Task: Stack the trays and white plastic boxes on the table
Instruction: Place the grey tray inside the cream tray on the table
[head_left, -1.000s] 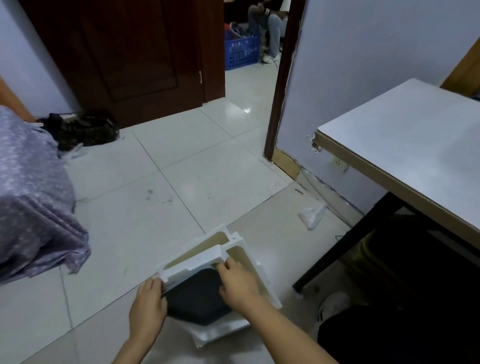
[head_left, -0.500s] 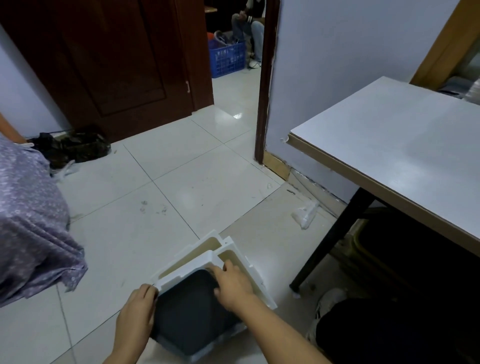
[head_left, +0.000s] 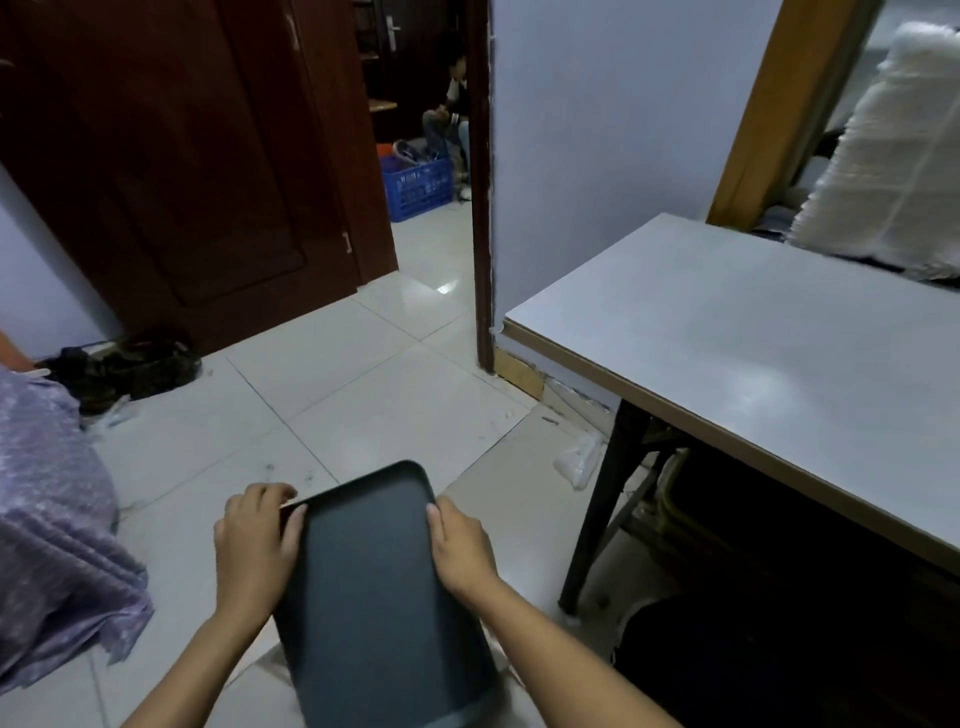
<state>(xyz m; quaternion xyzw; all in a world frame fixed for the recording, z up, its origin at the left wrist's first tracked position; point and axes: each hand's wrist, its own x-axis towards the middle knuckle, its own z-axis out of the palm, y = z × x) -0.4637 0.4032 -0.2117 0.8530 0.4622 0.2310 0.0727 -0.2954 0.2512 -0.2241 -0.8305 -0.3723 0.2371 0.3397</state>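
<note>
Both hands hold one dark tray (head_left: 374, 587) above the tiled floor (head_left: 363, 395), in front of the body and to the left of the table (head_left: 753, 353). The left hand (head_left: 255, 540) grips the left long edge, with the fingers curled over the rim and the thumb lying on the upper face; the right hand (head_left: 460, 545) is closed around the right long edge in the same way. I judge that this two-sided grip keeps the wide, flat tray level and steady while it is carried, since one hand alone would let it tip. The tray is tilted a little, with its far end higher, and it does not touch the table. Probably it is meant to go on the table top, which is near on the right. I count one tray, two hands and one table. A white bundle (head_left: 883, 156) stands at the far end of the table; whether these are the white boxes I cannot tell.
</note>
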